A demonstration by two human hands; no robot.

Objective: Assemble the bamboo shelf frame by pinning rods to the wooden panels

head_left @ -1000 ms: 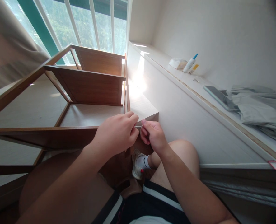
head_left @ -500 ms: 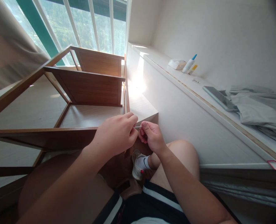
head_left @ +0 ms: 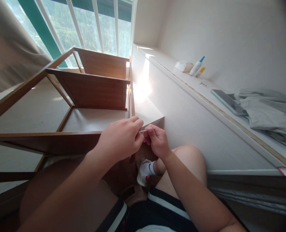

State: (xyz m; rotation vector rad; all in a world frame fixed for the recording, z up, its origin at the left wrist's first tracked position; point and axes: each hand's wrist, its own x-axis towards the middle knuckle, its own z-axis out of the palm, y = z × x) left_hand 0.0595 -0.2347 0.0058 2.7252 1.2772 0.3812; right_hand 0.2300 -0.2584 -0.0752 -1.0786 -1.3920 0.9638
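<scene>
A brown wooden shelf frame point(head_left: 89, 90) lies on its side in front of me. My left hand point(head_left: 120, 138) is closed against the frame's near right corner, its fingers curled over the edge. My right hand point(head_left: 156, 140) is closed in a pinch around a thin silver metal tool point(head_left: 143, 131) that points left into the spot under my left fingertips. The two hands almost touch. What the tool's tip meets is hidden by my left hand.
A white bed platform point(head_left: 193, 122) runs along the right, with a tablet point(head_left: 226, 100), grey bedding point(head_left: 268, 111), a tube point(head_left: 197, 66) and a tissue pack point(head_left: 183, 66) on it. My bare knees and a white sock point(head_left: 146, 168) are below. Windows point(head_left: 94, 25) lie ahead.
My right hand has shifted slightly left and up, closing the gap to my left hand, and its grip on the thin tool has turned a little. The left hand and frame have stayed put.
</scene>
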